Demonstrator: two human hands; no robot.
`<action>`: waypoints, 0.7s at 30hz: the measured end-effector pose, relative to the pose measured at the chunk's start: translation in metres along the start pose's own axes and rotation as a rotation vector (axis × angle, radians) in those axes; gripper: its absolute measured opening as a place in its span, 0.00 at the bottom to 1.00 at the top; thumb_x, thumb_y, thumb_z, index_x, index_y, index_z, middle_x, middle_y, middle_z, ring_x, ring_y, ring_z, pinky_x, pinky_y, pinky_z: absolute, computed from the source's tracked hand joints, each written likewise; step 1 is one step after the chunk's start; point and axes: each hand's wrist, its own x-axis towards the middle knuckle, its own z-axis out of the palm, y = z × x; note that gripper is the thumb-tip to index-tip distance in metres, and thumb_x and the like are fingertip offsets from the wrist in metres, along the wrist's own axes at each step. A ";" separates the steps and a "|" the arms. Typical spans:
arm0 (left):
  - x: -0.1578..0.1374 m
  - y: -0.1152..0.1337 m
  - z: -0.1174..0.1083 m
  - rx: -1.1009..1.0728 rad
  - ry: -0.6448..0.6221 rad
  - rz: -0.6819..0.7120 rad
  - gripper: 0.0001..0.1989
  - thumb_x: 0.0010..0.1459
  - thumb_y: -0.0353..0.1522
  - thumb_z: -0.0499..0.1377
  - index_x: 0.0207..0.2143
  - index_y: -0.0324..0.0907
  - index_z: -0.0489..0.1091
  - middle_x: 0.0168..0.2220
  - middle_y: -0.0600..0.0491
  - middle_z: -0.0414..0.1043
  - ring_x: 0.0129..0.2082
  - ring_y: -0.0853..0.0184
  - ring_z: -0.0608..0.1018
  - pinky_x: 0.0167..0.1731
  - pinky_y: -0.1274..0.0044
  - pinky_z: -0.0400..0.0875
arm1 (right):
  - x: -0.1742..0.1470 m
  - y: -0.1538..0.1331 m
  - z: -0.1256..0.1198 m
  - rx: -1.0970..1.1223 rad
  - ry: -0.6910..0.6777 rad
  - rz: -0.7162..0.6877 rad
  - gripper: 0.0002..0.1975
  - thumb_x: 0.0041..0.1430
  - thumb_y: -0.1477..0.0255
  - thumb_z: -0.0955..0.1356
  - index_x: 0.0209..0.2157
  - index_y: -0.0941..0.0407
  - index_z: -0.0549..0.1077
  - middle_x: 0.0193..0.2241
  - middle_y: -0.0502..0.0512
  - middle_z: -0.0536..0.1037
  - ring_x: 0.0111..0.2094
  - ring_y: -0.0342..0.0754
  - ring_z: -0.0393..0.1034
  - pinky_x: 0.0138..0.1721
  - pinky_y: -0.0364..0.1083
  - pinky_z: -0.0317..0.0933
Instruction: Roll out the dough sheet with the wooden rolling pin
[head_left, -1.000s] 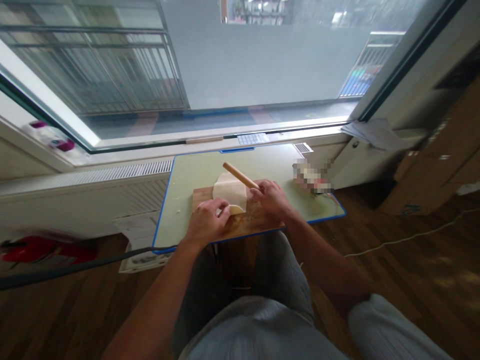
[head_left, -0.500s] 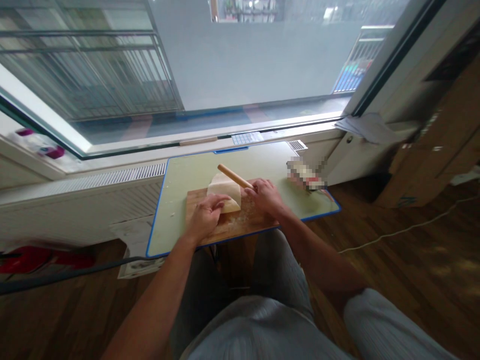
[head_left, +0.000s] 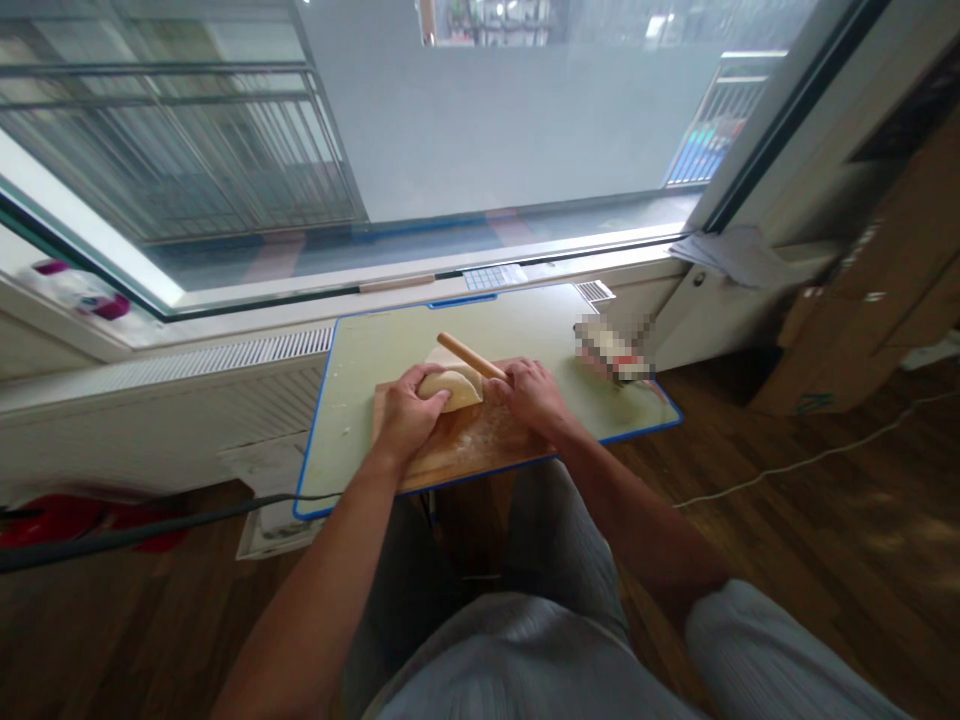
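Observation:
A pale sheet of dough [head_left: 459,390] lies folded over on a wooden board [head_left: 442,458], which has flour dusted across its near part. My left hand [head_left: 412,410] grips the dough's left side, thumb on top and fingers curled at the far edge. In my right hand [head_left: 531,390] is the near right end of a wooden rolling pin [head_left: 472,357]. The pin slants away to the upper left, over the dough's far part; whether it touches the dough I cannot tell.
The board rests on a light green table [head_left: 360,345] with a blue rim. A blurred-out object [head_left: 611,348] stands at its right. Behind are a radiator [head_left: 225,370] and a window. A pale cord [head_left: 795,460] crosses the wooden floor at right; a dark cable [head_left: 187,522] hangs at left.
My left hand has moved up and gripped the dough, whose near part is now lifted and folded away from me. The right hand and rolling pin have barely shifted.

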 end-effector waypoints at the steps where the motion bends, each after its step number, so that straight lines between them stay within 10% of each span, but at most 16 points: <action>1: 0.008 0.001 0.001 -0.022 0.039 -0.008 0.21 0.53 0.37 0.68 0.50 0.43 0.79 0.49 0.50 0.83 0.49 0.57 0.83 0.55 0.65 0.79 | 0.001 0.001 0.000 0.015 0.008 0.007 0.13 0.74 0.62 0.68 0.46 0.56 0.80 0.52 0.63 0.82 0.55 0.58 0.72 0.58 0.52 0.63; 10: 0.089 0.016 0.010 -0.169 0.244 0.029 0.26 0.45 0.30 0.69 0.50 0.42 0.77 0.35 0.54 0.78 0.34 0.64 0.79 0.43 0.68 0.79 | 0.007 0.011 -0.005 0.219 0.040 0.105 0.16 0.75 0.60 0.67 0.38 0.55 0.82 0.33 0.54 0.82 0.37 0.50 0.73 0.42 0.46 0.61; 21: 0.157 0.066 0.003 -0.136 0.306 0.246 0.21 0.48 0.27 0.68 0.47 0.41 0.76 0.41 0.53 0.77 0.40 0.65 0.80 0.49 0.69 0.79 | 0.007 0.017 -0.009 0.362 0.127 0.182 0.16 0.72 0.60 0.68 0.33 0.55 0.79 0.29 0.52 0.80 0.34 0.48 0.73 0.36 0.44 0.59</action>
